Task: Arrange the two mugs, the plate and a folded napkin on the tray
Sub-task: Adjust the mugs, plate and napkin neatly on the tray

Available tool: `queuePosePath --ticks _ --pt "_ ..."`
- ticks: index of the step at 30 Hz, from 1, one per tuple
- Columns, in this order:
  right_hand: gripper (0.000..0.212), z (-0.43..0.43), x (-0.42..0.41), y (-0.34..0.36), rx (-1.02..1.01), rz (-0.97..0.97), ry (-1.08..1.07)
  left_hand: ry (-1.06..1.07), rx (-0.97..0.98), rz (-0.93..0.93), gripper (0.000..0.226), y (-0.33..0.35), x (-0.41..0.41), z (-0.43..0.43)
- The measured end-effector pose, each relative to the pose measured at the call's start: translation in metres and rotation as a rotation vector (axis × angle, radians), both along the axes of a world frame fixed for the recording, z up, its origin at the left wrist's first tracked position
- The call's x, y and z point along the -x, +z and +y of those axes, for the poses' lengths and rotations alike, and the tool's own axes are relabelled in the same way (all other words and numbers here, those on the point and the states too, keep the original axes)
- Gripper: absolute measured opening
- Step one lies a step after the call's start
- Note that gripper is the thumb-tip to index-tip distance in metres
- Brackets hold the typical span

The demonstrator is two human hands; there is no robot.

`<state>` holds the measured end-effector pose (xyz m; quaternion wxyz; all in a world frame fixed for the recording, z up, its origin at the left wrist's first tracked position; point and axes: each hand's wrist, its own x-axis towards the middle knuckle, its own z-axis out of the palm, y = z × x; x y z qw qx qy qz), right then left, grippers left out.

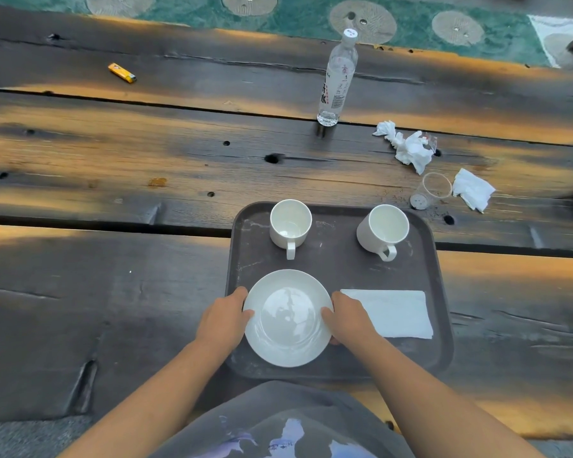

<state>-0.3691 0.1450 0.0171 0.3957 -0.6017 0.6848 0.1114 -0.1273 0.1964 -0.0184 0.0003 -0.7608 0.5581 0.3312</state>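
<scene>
A dark brown tray (338, 259) lies on the wooden table in front of me. Two white mugs stand upright at its far side, the left mug (290, 224) and the right mug (381, 230), both with handles toward me. A white plate (287, 317) rests on the tray's near left part. My left hand (224, 320) grips the plate's left rim and my right hand (348, 317) grips its right rim. A folded white napkin (396, 314) lies flat on the tray just right of my right hand.
A clear water bottle (337, 77) stands beyond the tray. Crumpled tissues (407, 147), a tipped clear plastic cup (431, 190) and another tissue (473, 189) lie at the right. A yellow lighter (122, 73) lies far left. Gaps run between the table planks.
</scene>
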Motion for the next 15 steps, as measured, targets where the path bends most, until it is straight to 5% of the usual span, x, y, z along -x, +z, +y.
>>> queuePosePath --ticks 15 --pt "0.014 0.0027 -0.0015 -0.0007 0.001 0.013 0.002 0.018 -0.013 0.019 0.021 0.0058 0.0026 -0.0004"
